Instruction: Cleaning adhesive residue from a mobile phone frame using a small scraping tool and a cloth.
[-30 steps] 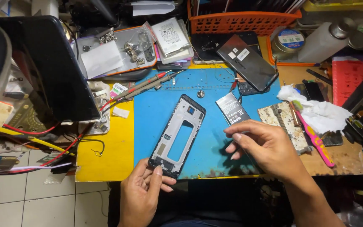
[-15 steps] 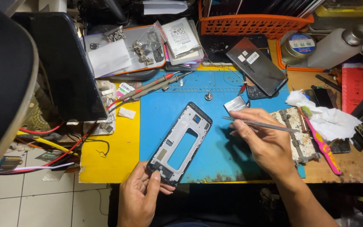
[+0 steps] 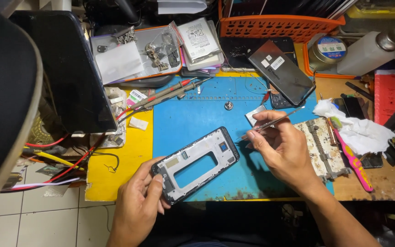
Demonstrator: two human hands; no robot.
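**Phone frame held at blue mat; tweezers in right hand**

Far left: a dark tablet-like panel point(image 3: 65, 73) stands tilted at the bench edge, with red and yellow wires point(image 3: 56, 155) trailing below it onto the yellow mat point(image 3: 124, 160).

Left hand point(image 3: 136, 208): closed on the lower-left end of the phone middle frame point(image 3: 196, 163), thumb on its top face, fingers wrapped under the edge. The frame lies diagonally on the blue work mat point(image 3: 193, 114), lower end at the mat's near edge, upper end pointing toward the right hand. Its large centre opening shows the blue mat through it.

Behind, centre: two red-tipped probes point(image 3: 165, 93) lie across the boundary of yellow and blue mats. A clear tray of small parts point(image 3: 138, 55) sits beyond them, with a flat battery point(image 3: 200, 39) just beside it.

Right hand point(image 3: 284, 148): pinched shut on thin metal tweezers point(image 3: 273, 122), the tips near the frame's upper end; contact cannot be confirmed. A dark phone back cover point(image 3: 280, 73) lies further back, before an orange basket point(image 3: 280, 25).

Right: a worn metal fixture plate point(image 3: 321, 148), crumpled white tissue point(image 3: 357, 130) and a pink tool point(image 3: 350, 160).
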